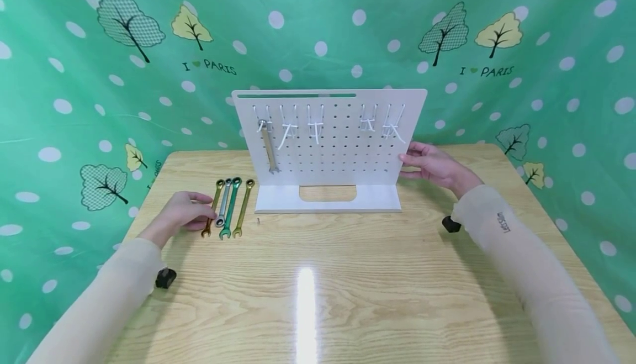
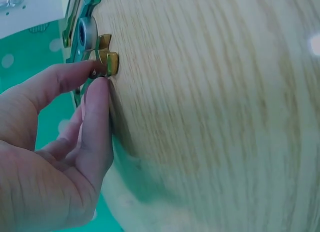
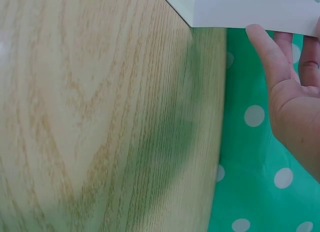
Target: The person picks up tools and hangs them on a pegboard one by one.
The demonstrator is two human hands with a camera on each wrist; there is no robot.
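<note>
At the left of the table, my left hand [image 1: 186,211] pinches the leftmost gold ratcheting wrench [image 2: 113,64] between thumb and fingertips, near its open end. Beside it lie a silver wrench [image 1: 225,201], a green wrench [image 1: 232,204] and another gold wrench [image 1: 244,206], roughly side by side. A white pegboard [image 1: 380,99] stands upright at the back. My right hand [image 1: 434,166] holds its right edge, thumb in front and fingers behind. One wrench [image 1: 269,146] hangs by its ring end from the pegboard's leftmost hook.
Several white hooks [image 1: 316,126] jut from the pegboard's upper part, with a gap in the row right of centre. A tiny peg-like piece [image 1: 258,221] lies before the pegboard's base [image 1: 278,201]. Behind the wooden table [image 1: 372,286] hangs a green dotted cloth [image 1: 323,21].
</note>
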